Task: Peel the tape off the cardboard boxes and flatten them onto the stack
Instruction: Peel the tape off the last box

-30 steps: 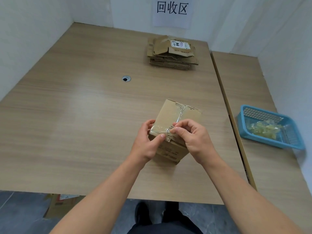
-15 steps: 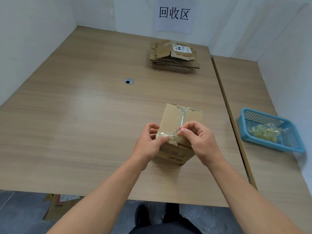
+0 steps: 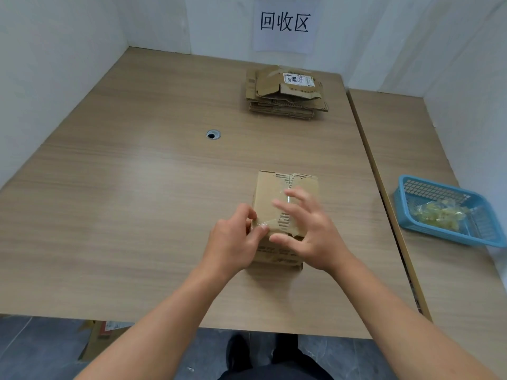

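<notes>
1. The table (image 3: 123, 201) carried all the work. You had kept each station well apart on it, which I judge was meant to stop loose flaps and tape from mixing.
2. The stack (image 3: 285, 97) of flattened cardboard lay at the far edge below the wall sign (image 3: 284, 21), out of your working reach until a box was ready for it.
3. The blue basket (image 3: 444, 233) sat on the adjoining table to your right and held crumpled clear tape scraps (image 3: 436, 213). It was evidently the drop point for peeled strips.
4. The box (image 3: 270, 193) stood upright on the table directly in front of you, not yet flattened. Its top flaps were closed, with torn liner showing along the centre seam.
5. Your right grip (image 3: 310, 237) was open. Its fingers were spread over the box top and its thumb lay at the near edge. I judge it was there to brace the box, though firm contact cannot be confirmed.
6. Your left grip (image 3: 233, 242) was closed, thumb and curled fingers pinching at the near left corner of the top, where the clear tape (image 3: 270, 223) had lifted.
7. Finding: peeling was under way and flattening remained outstanding. A low, steady pull would tear less liner.
</notes>
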